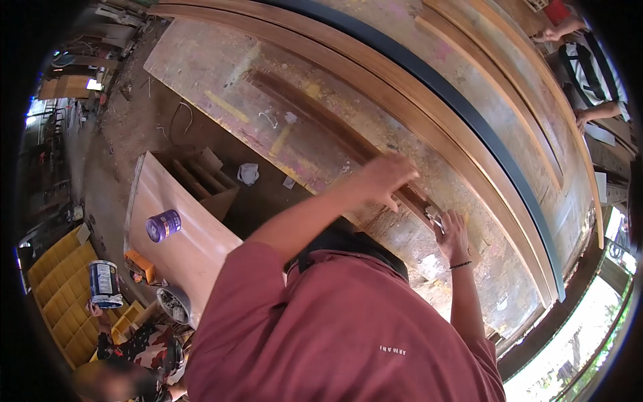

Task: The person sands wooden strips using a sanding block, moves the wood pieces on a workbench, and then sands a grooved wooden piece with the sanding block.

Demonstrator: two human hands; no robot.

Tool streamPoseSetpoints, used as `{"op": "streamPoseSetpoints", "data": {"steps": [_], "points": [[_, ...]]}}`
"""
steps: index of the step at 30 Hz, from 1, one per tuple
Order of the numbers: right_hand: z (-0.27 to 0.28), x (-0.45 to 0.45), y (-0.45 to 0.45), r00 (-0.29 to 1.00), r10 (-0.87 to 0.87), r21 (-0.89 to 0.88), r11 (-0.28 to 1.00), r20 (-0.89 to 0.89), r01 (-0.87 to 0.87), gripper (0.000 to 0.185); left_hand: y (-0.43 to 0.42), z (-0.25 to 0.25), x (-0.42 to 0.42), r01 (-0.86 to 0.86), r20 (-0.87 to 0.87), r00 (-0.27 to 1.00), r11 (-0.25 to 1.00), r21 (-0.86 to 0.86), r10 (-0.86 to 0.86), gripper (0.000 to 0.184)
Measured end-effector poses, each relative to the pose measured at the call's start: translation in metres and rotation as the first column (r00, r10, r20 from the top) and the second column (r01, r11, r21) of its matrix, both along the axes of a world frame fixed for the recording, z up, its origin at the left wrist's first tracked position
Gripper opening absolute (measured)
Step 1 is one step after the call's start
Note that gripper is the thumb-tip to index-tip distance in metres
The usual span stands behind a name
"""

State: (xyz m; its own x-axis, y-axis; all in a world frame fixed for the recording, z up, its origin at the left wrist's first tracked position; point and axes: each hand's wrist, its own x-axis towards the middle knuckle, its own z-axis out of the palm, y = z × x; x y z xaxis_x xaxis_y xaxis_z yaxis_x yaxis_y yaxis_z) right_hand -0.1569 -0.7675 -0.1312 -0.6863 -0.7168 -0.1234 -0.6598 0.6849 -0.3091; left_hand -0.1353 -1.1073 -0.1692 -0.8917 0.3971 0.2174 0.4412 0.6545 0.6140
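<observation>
A dark brown wooden strip (321, 120) lies along the worktable (201, 67), running toward my hands. My left hand (385, 177) is over the strip, palm down, its fingers stretched out and slightly blurred; nothing shows in it. Near the strip's close end, my right hand (455, 236) has thumb and fingers drawn together. At its fingertips is a small pale, shiny piece (435, 219), too small to name. A dark bracelet (461, 264) circles the right wrist.
Long wooden strips (375, 57) and a dark blue-grey strip (482, 127) curve across the table beyond. A purple can (163, 226) stands on a board (201, 248) at left. A person at lower left holds a paint can (105, 284); another person's hands (596, 114) are at upper right.
</observation>
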Motion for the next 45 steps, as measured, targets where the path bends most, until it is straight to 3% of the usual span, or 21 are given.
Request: {"op": "streamPoseSetpoints", "data": {"steps": [1,3,5,8,14,19,22,26,30,32,36,39,45], "points": [[0.000,-0.001,0.000,1.000,-0.004,-0.011,1.000,0.003,0.004,0.030,-0.031,0.005,-0.002,-0.027,-0.069,0.997,1.000,0.015,0.028,0.101],[0.000,0.000,0.000,1.000,-0.013,-0.021,1.000,0.010,0.013,0.030,-0.102,0.018,-0.007,-0.135,0.004,0.991,0.988,-0.074,0.136,0.104],[-0.004,-0.004,0.003,0.999,0.006,0.007,1.000,0.047,-0.007,0.032,-0.164,0.031,-0.007,-0.279,-0.063,0.960,0.945,-0.169,0.272,0.103],[-0.006,-0.004,0.000,1.000,0.017,0.014,1.000,0.009,-0.017,0.035,-0.224,0.023,-0.007,-0.371,-0.103,0.929,0.884,-0.284,0.356,0.101],[-0.009,-0.018,-0.116,0.998,0.057,-0.036,0.998,0.028,-0.056,0.030,-0.237,-0.003,-0.006,-0.380,-0.078,0.924,0.919,-0.102,0.374,0.093],[-0.010,-0.039,-0.293,0.985,0.111,-0.187,0.979,0.132,-0.086,0.025,-0.241,-0.009,-0.008,-0.362,-0.067,0.932,0.926,-0.110,0.357,0.093],[-0.013,-0.046,-0.348,0.986,0.125,-0.218,0.971,0.112,-0.098,0.026,-0.243,-0.008,-0.010,-0.364,-0.069,0.931,0.925,-0.108,0.358,0.094],[-0.008,-0.039,-0.297,0.988,0.093,-0.157,0.985,0.121,-0.074,0.026,-0.242,-0.013,-0.010,-0.386,-0.073,0.922,0.916,-0.107,0.380,0.093],[-0.008,-0.019,-0.159,0.997,0.082,-0.106,0.991,0.001,-0.082,0.024,-0.242,-0.008,-0.011,-0.388,-0.053,0.922,0.918,-0.086,0.384,0.091],[-0.010,-0.017,-0.110,0.996,0.093,0.009,0.996,0.013,-0.093,0.027,-0.241,-0.011,-0.010,-0.386,-0.063,0.922,0.920,-0.059,0.383,0.089],[-0.013,-0.026,-0.131,0.988,0.156,-0.059,0.986,0.014,-0.154,0.029,-0.242,-0.010,-0.010,-0.396,-0.040,0.918,0.917,-0.040,0.394,0.089],[-0.006,-0.035,-0.208,0.986,0.155,-0.013,0.988,0.068,-0.155,0.030,-0.243,-0.013,-0.007,-0.366,-0.036,0.930,0.929,-0.053,0.365,0.093],[-0.015,-0.049,-0.343,0.986,0.166,-0.103,0.981,0.021,-0.163,0.026,-0.247,-0.015,-0.005,-0.356,-0.101,0.931,0.933,-0.050,0.350,0.091]]}}
